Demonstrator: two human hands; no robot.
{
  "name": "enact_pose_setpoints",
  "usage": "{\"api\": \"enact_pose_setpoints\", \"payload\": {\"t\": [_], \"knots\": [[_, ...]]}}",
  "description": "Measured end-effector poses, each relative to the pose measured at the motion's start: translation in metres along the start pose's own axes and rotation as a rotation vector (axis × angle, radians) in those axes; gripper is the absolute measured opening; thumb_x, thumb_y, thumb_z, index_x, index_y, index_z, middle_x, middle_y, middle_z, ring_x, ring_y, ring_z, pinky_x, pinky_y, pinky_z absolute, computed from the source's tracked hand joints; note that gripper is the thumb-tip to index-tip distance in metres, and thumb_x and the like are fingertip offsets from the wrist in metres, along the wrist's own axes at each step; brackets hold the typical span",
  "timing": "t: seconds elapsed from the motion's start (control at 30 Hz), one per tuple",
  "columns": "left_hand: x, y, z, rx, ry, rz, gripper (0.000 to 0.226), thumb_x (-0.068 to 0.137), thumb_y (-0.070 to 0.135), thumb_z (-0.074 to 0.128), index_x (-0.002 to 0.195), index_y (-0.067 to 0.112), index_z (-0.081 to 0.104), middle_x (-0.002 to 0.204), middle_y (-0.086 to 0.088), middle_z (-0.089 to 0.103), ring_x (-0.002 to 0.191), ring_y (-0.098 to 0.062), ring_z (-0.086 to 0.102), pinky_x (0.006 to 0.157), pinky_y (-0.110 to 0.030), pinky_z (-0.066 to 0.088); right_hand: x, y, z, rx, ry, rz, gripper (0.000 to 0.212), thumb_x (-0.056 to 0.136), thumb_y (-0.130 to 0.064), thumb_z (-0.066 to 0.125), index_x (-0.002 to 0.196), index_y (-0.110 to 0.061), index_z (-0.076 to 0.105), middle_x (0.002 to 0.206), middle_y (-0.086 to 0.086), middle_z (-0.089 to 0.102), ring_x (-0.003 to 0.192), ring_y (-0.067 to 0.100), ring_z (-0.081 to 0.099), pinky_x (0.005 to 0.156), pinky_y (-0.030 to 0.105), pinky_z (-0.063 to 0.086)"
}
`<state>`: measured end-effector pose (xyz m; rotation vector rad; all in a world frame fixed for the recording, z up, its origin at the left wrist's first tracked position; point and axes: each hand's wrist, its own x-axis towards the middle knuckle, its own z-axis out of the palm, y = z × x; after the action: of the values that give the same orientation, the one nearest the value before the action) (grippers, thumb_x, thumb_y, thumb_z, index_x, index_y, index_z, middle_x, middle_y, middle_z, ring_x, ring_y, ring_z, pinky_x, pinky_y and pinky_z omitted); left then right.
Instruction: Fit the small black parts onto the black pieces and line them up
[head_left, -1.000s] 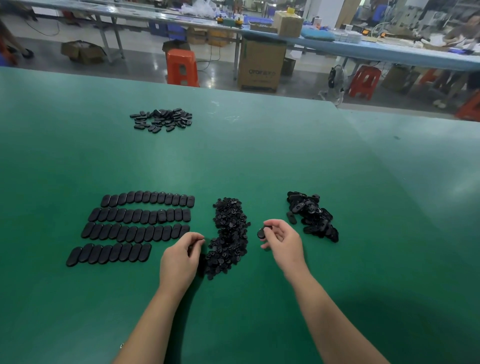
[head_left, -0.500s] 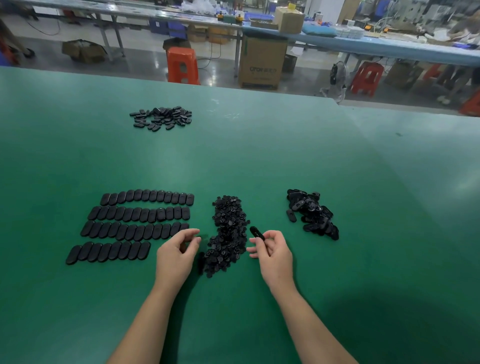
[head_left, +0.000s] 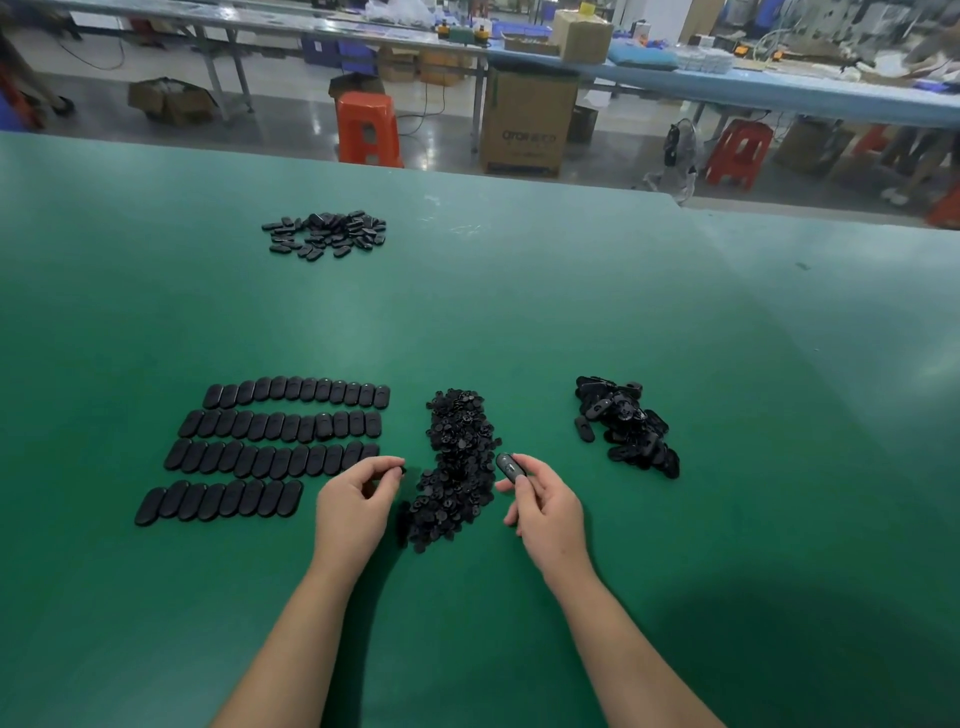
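Fingers (head_left: 511, 486) of right hand (head_left: 545, 512) pinching one black piece (head_left: 509, 466) above the bench (head_left: 519, 312); left hand (head_left: 353, 506) pinching a small black part (head_left: 401, 470) beside the heap of small parts (head_left: 457, 467). Judging progress as partway: four rows (head_left: 270, 447) lying lined up at left, last row short. Still waiting: pile of unfitted pieces (head_left: 626, 426) at right.

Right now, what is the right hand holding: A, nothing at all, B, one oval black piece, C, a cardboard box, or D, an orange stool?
B: the right hand pinches a single oval black piece beside the pile of small black parts.
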<state>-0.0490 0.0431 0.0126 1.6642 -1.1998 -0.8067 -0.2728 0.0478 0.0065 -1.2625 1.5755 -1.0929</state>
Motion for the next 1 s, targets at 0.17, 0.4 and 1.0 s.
{"api": "enact_pose_setpoints", "payload": {"t": [0.17,0.4,1.0], "knots": [[-0.006,0.019,0.015,0.086,-0.048,0.072,0.019,0.091,0.020,0.071,0.084,0.038,0.072,0.069,0.014,0.068,0.050,-0.009,0.052,0.047,-0.021,0.041,0.000,-0.001,-0.001,-0.020,-0.013,-0.015,0.023,0.104,-0.014,0.051,0.120,-0.025,0.063,0.094,-0.013,0.076,0.058,0.008,0.062,0.055,0.027,0.051],[-0.023,0.060,0.065,-0.109,-0.129,-0.017,0.014,0.088,0.015,0.071,0.080,0.027,0.073,0.072,0.014,0.073,0.066,-0.005,0.066,0.059,-0.018,0.051,-0.001,-0.002,0.000,0.040,0.023,-0.034,0.006,0.102,-0.014,0.055,0.102,-0.020,0.057,0.089,-0.008,0.077,0.054,0.012,0.060,0.056,0.038,0.053],[-0.028,0.069,0.080,-0.114,-0.198,-0.078,0.014,0.089,0.015,0.071,0.079,0.025,0.074,0.073,0.010,0.073,0.065,-0.002,0.064,0.061,-0.015,0.050,0.001,-0.003,-0.002,0.118,0.016,-0.010,0.024,0.100,-0.013,0.051,0.098,-0.026,0.071,0.087,-0.002,0.077,0.073,0.018,0.074,0.064,0.041,0.061]]}}
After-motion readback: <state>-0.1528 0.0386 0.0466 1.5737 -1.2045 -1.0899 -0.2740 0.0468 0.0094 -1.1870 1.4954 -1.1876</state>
